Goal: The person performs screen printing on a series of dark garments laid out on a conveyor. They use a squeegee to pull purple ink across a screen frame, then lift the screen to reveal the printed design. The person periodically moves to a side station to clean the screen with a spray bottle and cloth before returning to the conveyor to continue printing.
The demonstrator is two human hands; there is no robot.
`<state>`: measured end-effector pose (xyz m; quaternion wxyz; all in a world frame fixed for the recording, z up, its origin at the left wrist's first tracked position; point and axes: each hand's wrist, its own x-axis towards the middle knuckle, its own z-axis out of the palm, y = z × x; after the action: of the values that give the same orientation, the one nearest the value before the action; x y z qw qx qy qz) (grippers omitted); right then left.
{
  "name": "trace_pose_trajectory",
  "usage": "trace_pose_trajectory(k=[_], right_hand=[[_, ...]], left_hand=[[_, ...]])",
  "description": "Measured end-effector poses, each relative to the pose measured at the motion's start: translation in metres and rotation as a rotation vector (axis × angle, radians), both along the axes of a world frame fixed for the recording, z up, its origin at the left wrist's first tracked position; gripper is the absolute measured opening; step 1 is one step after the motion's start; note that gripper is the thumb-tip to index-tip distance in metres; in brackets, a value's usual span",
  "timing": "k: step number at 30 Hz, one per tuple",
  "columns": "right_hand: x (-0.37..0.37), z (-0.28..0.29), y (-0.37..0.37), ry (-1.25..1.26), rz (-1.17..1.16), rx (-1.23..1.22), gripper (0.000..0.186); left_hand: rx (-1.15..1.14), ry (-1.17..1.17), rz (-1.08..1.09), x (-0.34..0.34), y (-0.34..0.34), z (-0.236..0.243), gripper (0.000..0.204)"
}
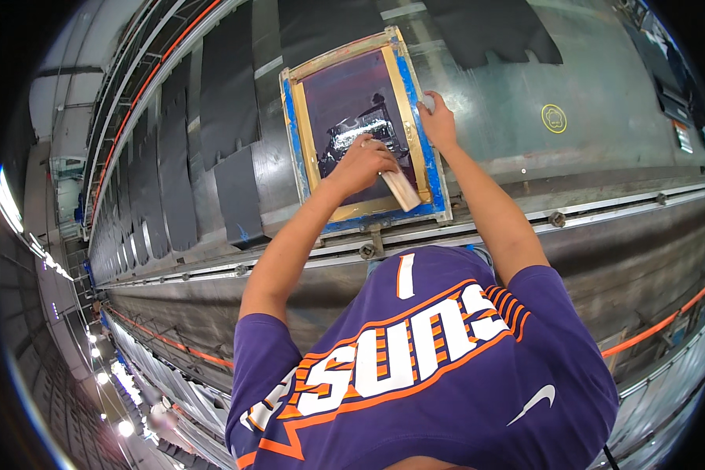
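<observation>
My left hand is closed on a wood-handled squeegee, which lies slantwise over the lower half of a screen printing frame. Wet, shiny dark ink covers part of the purple mesh just beyond that hand. Tan tape and blue tape line the frame's inner and outer borders. At the right side of the frame, my right hand has its fingers curled around something small and pale. What that pale thing is cannot be made out.
The frame lies on a long metal table with black cut fabric pieces laid along it to the left and beyond. A rail with bolts runs along the near edge. A yellow round mark is at the right.
</observation>
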<state>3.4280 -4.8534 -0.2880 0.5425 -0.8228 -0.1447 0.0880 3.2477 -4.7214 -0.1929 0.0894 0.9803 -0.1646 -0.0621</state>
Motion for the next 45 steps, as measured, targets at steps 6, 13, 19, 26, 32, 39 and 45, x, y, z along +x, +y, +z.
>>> trace_pose_trajectory(k=[6,13,19,26,32,39,45], right_hand=[[-0.001,0.005,0.002,0.038,0.007,0.000,0.038],[0.005,-0.010,0.007,-0.043,-0.046,0.009,0.037],[0.011,-0.014,0.010,-0.136,-0.082,-0.013,0.035],[0.006,-0.018,0.008,-0.160,-0.060,-0.023,0.036],[-0.002,-0.001,0.007,-0.110,-0.012,-0.157,0.039],[0.004,0.013,0.021,-0.649,0.096,-0.275,0.049],[0.001,0.094,0.112,-0.639,0.683,-0.405,0.044]], left_hand=[[0.081,0.219,0.326,-0.054,0.046,0.021,0.031],[-0.394,0.141,0.837,-0.138,0.062,0.002,0.038],[-0.556,0.120,0.951,-0.146,0.071,-0.021,0.040],[-0.622,0.266,0.792,-0.104,0.087,-0.019,0.043],[-0.557,0.650,0.465,-0.060,0.115,-0.082,0.053],[-0.803,0.883,0.480,-0.011,0.165,-0.074,0.056],[-0.532,0.174,0.667,0.038,0.209,-0.031,0.045]])
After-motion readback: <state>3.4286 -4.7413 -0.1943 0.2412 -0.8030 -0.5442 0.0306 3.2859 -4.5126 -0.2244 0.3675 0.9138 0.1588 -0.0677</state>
